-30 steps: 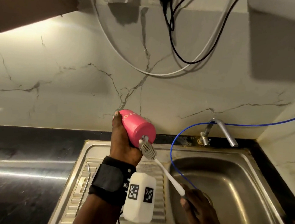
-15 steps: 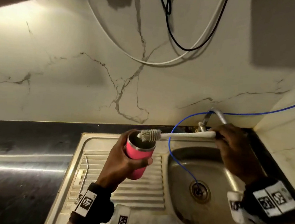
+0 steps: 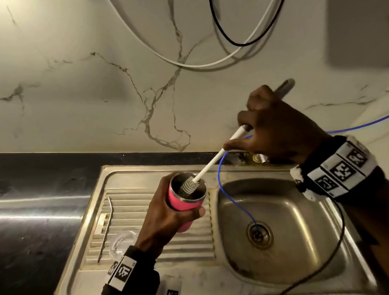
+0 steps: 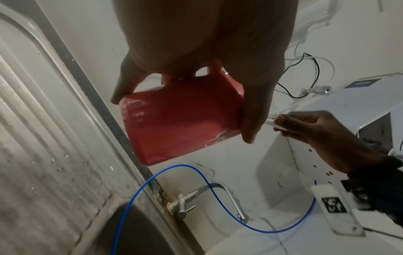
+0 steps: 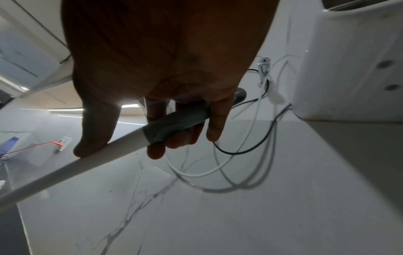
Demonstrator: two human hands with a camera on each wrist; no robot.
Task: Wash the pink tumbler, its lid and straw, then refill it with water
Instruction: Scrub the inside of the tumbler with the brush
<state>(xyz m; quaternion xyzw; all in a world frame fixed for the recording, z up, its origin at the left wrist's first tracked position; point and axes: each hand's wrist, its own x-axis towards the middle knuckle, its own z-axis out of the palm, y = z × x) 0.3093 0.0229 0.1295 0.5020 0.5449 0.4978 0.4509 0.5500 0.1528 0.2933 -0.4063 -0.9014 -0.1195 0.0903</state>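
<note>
Metal straw lies on sink drainboard, clear lid beside it. Left hand wrapped round pink tumbler, upright above drainboard. Bottle brush head inside tumbler mouth. Right hand clasps brush's grey handle, raised above sink basin.

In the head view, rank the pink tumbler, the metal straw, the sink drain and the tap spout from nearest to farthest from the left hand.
1. Pink tumbler: gripped in the left hand, above the draining board.
2. Metal straw: lying on the draining board, left of that hand.
3. Sink drain: in the basin, to its right.
4. Tap spout: up by the wall, behind the right hand.
</note>
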